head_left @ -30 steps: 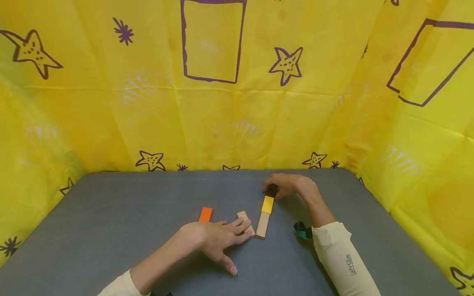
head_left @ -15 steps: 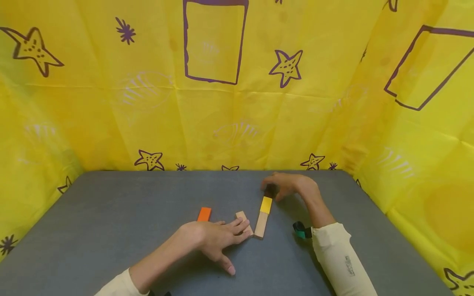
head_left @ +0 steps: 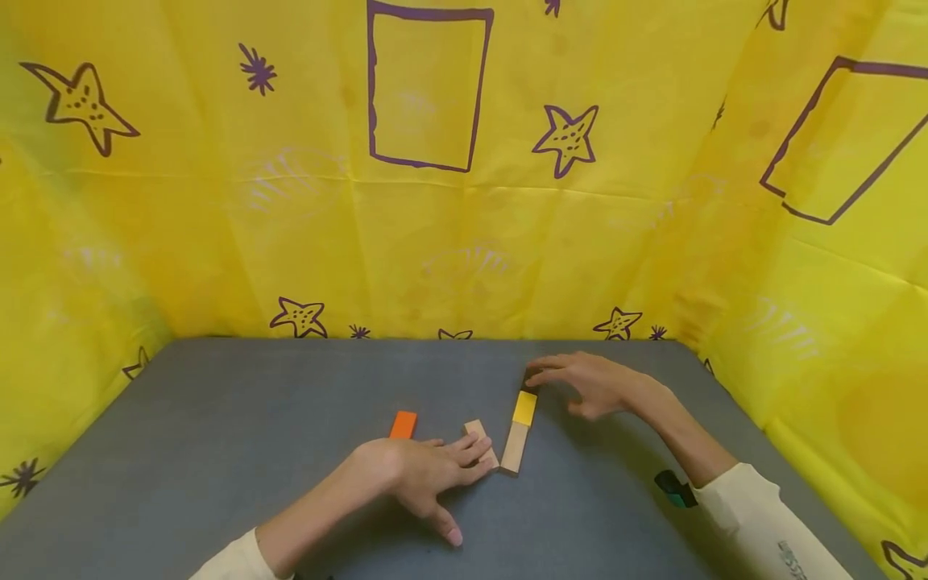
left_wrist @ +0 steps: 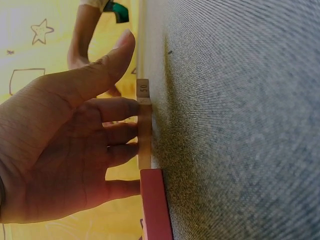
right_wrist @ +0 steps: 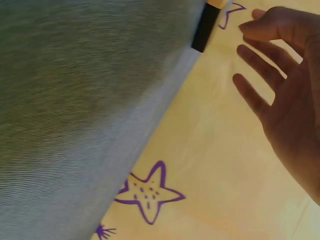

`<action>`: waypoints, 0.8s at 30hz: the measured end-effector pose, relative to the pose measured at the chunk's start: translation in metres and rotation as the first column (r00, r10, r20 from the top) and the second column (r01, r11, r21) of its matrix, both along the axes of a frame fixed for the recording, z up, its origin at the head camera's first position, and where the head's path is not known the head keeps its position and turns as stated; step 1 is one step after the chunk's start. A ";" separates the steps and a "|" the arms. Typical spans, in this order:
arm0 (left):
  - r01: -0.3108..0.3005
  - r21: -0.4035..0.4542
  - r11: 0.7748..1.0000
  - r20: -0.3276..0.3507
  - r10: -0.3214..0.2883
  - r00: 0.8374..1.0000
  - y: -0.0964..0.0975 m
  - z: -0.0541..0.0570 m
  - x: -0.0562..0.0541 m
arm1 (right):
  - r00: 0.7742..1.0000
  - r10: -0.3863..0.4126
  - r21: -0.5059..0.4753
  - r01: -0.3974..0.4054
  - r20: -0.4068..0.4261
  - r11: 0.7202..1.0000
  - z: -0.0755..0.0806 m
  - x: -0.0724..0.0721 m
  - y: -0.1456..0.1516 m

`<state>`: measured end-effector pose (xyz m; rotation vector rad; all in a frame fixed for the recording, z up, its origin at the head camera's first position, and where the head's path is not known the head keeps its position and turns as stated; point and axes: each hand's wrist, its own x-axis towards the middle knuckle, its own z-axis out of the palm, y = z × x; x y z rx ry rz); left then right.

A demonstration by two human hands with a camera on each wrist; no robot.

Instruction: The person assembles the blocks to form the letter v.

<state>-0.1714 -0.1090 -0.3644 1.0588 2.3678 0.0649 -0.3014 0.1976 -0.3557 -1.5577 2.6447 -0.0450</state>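
Note:
My left hand (head_left: 428, 475) lies with straight, spread fingers, the fingertips resting on a slanted plain wooden block (head_left: 474, 428). A second plain wooden block (head_left: 514, 449) meets its near end at an angle. Beyond that one, a yellow block (head_left: 524, 408) and a black block (right_wrist: 204, 31) continue the line end to end. My right hand (head_left: 598, 385) hovers beside the black block with loosely bent fingers, holding nothing; the right wrist view shows a gap between them. An orange block (head_left: 403, 424), partly hidden behind the left hand, looks red (left_wrist: 156, 200) in the left wrist view.
The blocks lie on a grey cloth-covered table (head_left: 290, 387). Yellow fabric (head_left: 406, 217) with purple starfish drawings hangs behind and along both sides. In the left wrist view, one block end (left_wrist: 143, 88) carries the printed number 50.
My right hand has let go of the black block and drawn back to the right, its fingers loosening. The left hand and the blocks keep their places.

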 end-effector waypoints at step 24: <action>0.006 -0.019 1.000 0.010 -0.006 1.000 0.003 0.001 -0.002 | 0.994 -0.024 -0.074 0.033 0.110 0.997 -0.023 0.005 0.007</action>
